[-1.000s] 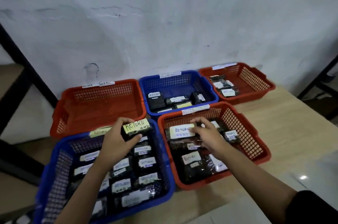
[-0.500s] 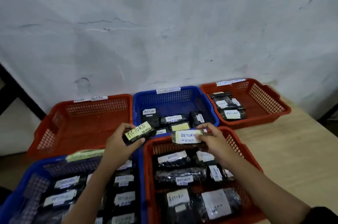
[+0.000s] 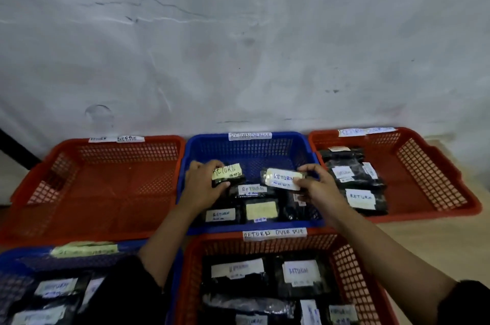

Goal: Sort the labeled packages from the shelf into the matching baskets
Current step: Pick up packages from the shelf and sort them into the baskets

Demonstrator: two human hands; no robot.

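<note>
Blue basket (image 3: 249,151) walls ring both hands. Left hand (image 3: 202,187) grips a yellow-labelled package (image 3: 227,175); right hand (image 3: 316,185) pinches a white-labelled package (image 3: 282,179). Bare mesh floor lies behind them.

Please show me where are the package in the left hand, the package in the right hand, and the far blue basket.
Yellow-label package (image 3: 227,172): head view, on its label.
White-label package (image 3: 283,178): head view, on its label.
Far blue basket (image 3: 252,151): head view, back wall.
</note>
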